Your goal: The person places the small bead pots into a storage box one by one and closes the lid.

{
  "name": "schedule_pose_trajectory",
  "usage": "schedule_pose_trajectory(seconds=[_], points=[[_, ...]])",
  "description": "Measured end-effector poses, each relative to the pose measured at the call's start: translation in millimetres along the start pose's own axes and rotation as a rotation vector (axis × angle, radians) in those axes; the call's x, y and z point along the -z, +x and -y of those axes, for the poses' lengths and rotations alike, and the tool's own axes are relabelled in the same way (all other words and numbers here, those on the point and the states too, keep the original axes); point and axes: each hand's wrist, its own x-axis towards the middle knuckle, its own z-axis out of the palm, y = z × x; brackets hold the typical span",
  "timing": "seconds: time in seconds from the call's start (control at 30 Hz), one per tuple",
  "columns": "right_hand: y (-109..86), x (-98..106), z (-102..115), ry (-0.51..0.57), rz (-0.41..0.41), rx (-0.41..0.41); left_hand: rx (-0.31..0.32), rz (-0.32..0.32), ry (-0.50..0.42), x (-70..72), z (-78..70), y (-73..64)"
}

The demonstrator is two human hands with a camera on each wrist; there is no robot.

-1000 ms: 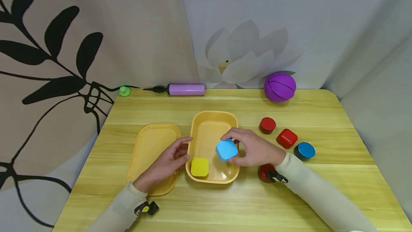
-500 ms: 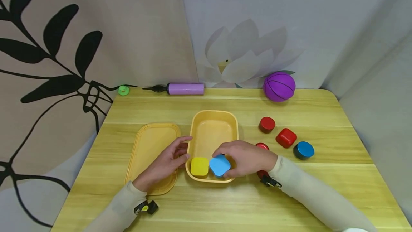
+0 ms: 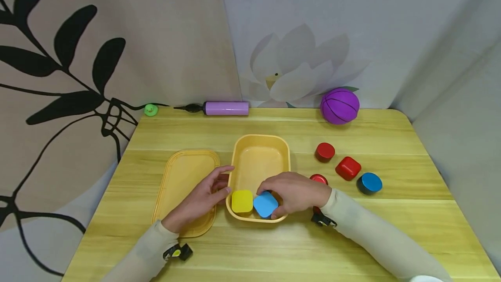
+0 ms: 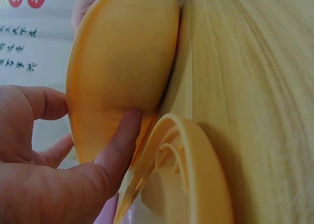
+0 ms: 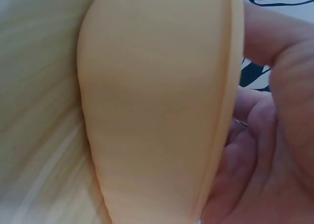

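My right hand (image 3: 296, 192) reaches over the right wall of the yellow-orange plastic box (image 3: 259, 138) and pinches a blue rounded-square block (image 3: 266, 204) between thumb and fingers. That block is low in the box's near end, close beside a yellow rounded-square block (image 3: 242, 201). My left hand (image 3: 201, 198) touches the box's left side, its fingertips at the rim and wall; the left wrist view shows this hand (image 4: 54, 170) steadying the box wall (image 4: 122, 57). In the right wrist view the box wall (image 5: 157, 101) hides the blocks, and the curled right hand (image 5: 267, 111) shows behind the rim.
The matching lid (image 3: 188, 177) lies left of the box, partly under the left hand. To the right stand red blocks (image 3: 325, 152) (image 3: 348, 168) and a blue round block (image 3: 369, 183); others are partly hidden by the right arm. A purple ball (image 3: 340, 106), pump (image 3: 226, 108) and green duck (image 3: 151, 110) sit at the back.
My right hand has lowered the blue block from above the box into its near end, beside the yellow block, which has shifted slightly. The left hand has stayed in place.
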Motion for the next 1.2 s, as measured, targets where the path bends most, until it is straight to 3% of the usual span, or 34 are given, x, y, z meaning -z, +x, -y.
schedule_pose_trajectory(seconds=[0.27, 0.53, 0.83, 1.2], points=[[-2.7, 5.4, -4.3, 0.173, -0.027, 0.014, -0.007, 0.006, 0.004, 0.2, 0.5, 1.8], [-20.8, 21.2, -14.0, 0.248, -0.239, 0.05, -0.012, 0.008, 0.001, -0.2, 0.7, 1.8], [-58.0, 45.7, -32.5, 0.286, -0.427, -0.051, -0.015, 0.006, -0.017, -0.8, -1.2, 2.7], [-106.6, 40.7, -72.5, 0.242, -0.58, -0.222, -0.028, 0.009, -0.013, -0.2, 1.2, 3.5]])
